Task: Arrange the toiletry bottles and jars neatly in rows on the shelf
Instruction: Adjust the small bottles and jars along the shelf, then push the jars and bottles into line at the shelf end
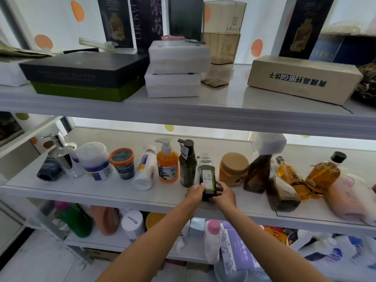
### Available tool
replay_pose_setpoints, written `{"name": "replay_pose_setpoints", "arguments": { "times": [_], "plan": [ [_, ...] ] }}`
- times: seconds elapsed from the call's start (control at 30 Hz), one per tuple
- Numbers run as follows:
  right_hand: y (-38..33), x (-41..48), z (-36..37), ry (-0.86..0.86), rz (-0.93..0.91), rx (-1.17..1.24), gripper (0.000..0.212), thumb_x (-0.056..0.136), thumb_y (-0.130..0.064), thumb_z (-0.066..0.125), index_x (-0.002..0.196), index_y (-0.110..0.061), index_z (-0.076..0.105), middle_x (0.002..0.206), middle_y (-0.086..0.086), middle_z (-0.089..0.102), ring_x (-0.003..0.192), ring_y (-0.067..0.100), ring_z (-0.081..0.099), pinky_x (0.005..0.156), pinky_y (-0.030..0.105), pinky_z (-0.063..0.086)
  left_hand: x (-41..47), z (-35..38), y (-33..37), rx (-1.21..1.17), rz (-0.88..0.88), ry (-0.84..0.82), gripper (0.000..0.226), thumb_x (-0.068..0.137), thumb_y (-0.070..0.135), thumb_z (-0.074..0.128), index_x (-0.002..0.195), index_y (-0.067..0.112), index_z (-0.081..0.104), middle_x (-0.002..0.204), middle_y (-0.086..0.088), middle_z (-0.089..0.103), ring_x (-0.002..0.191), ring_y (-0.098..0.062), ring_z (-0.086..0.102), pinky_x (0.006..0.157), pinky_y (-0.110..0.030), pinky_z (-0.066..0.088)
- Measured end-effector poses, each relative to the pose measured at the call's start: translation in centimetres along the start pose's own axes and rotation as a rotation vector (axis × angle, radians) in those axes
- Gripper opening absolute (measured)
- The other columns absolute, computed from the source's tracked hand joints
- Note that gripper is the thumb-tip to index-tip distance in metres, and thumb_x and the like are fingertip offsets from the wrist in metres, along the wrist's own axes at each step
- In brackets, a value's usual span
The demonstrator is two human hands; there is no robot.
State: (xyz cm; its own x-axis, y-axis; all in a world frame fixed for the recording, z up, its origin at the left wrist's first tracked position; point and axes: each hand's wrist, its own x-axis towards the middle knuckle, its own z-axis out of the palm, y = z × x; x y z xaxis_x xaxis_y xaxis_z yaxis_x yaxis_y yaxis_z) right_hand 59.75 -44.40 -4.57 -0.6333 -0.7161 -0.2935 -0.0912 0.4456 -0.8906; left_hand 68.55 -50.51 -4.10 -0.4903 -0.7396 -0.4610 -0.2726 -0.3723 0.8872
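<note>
Both hands are meeting at the centre of the frame, at the front edge of the middle shelf (101,192). The left hand (195,193) is gripping the lower left side of a dark green bottle (208,178) with a white and green label, fingers curled against it. The right hand (223,193) is wrapping round the lower right side in the same way. The hands are covering the bottle's base, so I cannot tell whether it is resting on the shelf.

Just left of it, a dark pump bottle (187,167) is standing upright. Further left, an orange pump bottle (167,165), a white bottle (144,171), a teal jar with an orange rim (123,163) and a white tub with a purple band (95,161) are forming a loose row. Just right of the held bottle is sitting an amber jar with a tan lid (234,169), then a brown spray bottle (257,171). A pink bottle (350,198) is lying on its side at the far right.

On the shelf above, a cardboard box (305,78) is sitting at the upper right and a black box (81,68) at the upper left.
</note>
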Motion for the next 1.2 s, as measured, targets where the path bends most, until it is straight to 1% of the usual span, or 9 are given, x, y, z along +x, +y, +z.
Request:
{"name": "replay_pose_setpoints", "arguments": {
  "times": [0.1,0.23,0.4,0.5,0.63,0.73,0.9,1.1,1.2],
  "plan": [
    [0.5,-0.3,1.4,0.146,-0.055,-0.098,0.053,0.082,-0.006,0.068,0.13,-0.013,0.048,0.13,0.011,0.055,0.121,0.025,0.052,0.101,0.039,0.047,-0.5,-1.3,-0.9,0.091,0.019,0.005,0.037,0.102,0.021,0.033,0.125,0.001,0.053,0.116,-0.027,0.057,0.108,-0.029,0.055,0.092,-0.036,0.043],
    [0.9,-2.1,3.9,0.37,-0.212,-0.214,0.04,0.078,0.001,0.068,0.111,-0.011,0.049,0.121,0.009,0.046,0.117,0.022,0.045,0.096,0.032,0.045,-0.6,-4.5,-2.7,0.135,-0.014,0.121,0.026,0.098,0.02,0.042,0.074,0.015,0.052,0.083,-0.008,0.052,0.082,-0.018,0.048,0.082,-0.033,0.045],
    [-0.5,-3.9,8.0,0.108,-0.292,-0.159,0.025,0.083,0.004,0.059,0.1,-0.013,0.054,0.099,0.003,0.05,0.095,0.021,0.054,0.088,0.033,0.052,-1.4,-9.6,-3.4,-0.057,-0.016,0.23,0.027,0.092,0.0,0.048,0.068,0.01,0.052,0.074,-0.01,0.054,0.072,-0.021,0.052,0.085,-0.035,0.047],
    [-2.1,-4.0,10.4,-0.078,-0.216,-0.18,0.028,0.086,-0.004,0.057,0.114,-0.01,0.058,0.111,0.006,0.059,0.103,0.021,0.057,0.09,0.029,0.048,-2.3,-12.5,-3.0,-0.131,-0.025,0.298,0.01,0.094,-0.001,0.045,0.091,0.001,0.054,0.072,-0.011,0.048,0.072,-0.022,0.05,0.072,-0.029,0.046],
    [-5.1,-4.0,13.8,-0.195,-0.095,-0.139,0.039,0.093,-0.015,0.055,0.131,-0.009,0.051,0.132,0.007,0.056,0.121,0.023,0.052,0.1,0.031,0.042,-3.1,-17.2,-3.5,-0.163,-0.029,0.448,0.031,0.092,0.007,0.053,0.121,0.013,0.044,0.093,-0.013,0.055,0.089,-0.025,0.052,0.081,-0.032,0.044],
    [-6.6,-3.2,16.6,-0.196,0.14,0.068,0.041,0.092,-0.021,0.057,0.131,-0.008,0.051,0.122,0.009,0.057,0.113,0.027,0.052,0.098,0.035,0.042,-3.3,-20.3,-4.0,-0.176,-0.063,0.455,0.057,0.092,0.01,0.056,0.143,0.003,0.031,0.123,-0.017,0.053,0.103,-0.025,0.054,0.086,-0.031,0.044],
    [-6.6,-0.5,20.9,-0.155,0.28,0.34,0.055,0.079,-0.03,0.07,0.126,-0.007,0.053,0.105,0.011,0.061,0.092,0.026,0.057,0.074,0.033,0.048,-2.9,-24.3,-3.1,0.032,0.066,0.459,0.056,0.092,0.006,0.053,0.144,0.011,0.032,0.138,-0.012,0.047,0.122,-0.027,0.048,0.091,-0.031,0.044],
    [-4.2,4.1,25.2,0.042,0.333,0.361,0.12,0.026,-0.064,0.075,0.132,-0.017,0.044,0.124,0.014,0.056,0.111,0.035,0.056,0.099,0.049,0.047,-2.5,-28.0,-0.8,0.317,0.279,0.349,0.066,0.09,0.001,0.052,0.148,0.017,0.023,0.141,-0.014,0.044,0.12,-0.024,0.05,0.095,-0.03,0.044],
    [-5.4,3.0,25.4,0.106,0.341,0.316,0.117,0.033,-0.061,0.077,0.135,-0.015,0.042,0.13,0.014,0.052,0.116,0.036,0.051,0.102,0.05,0.043,-2.4,-28.5,-0.4,0.387,0.416,0.291,0.074,0.089,0.001,0.051,0.15,0.025,0.016,0.146,-0.01,0.039,0.125,-0.024,0.046,0.099,-0.032,0.043]
  ]
}}
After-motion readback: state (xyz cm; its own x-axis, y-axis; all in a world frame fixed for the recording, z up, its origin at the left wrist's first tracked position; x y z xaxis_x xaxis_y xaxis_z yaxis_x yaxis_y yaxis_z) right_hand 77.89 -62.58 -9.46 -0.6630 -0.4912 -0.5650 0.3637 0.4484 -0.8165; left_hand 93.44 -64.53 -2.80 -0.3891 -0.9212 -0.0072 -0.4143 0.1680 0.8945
